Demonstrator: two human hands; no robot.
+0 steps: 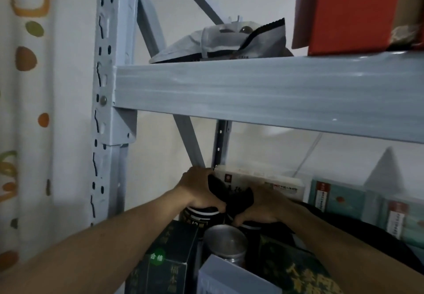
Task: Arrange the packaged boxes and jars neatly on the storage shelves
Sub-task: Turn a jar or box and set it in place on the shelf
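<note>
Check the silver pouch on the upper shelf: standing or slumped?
Slumped. The silver pouch lies crumpled and leaning on the upper shelf, its top edge folded over.

- Grey metal shelving unit [263,87] w/ slotted upright [102,87] standing vs plain white wall [252,2]
- Dotted curtain [27,87] hanging at left
- Dim light falling, lower shelf area sitting in shadow

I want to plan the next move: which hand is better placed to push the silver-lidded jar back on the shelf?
Probably the right hand: it rests nearer the silver-lidded jar. The left hand sits farther back, over the black jar. Both grip a dark package now.
</note>
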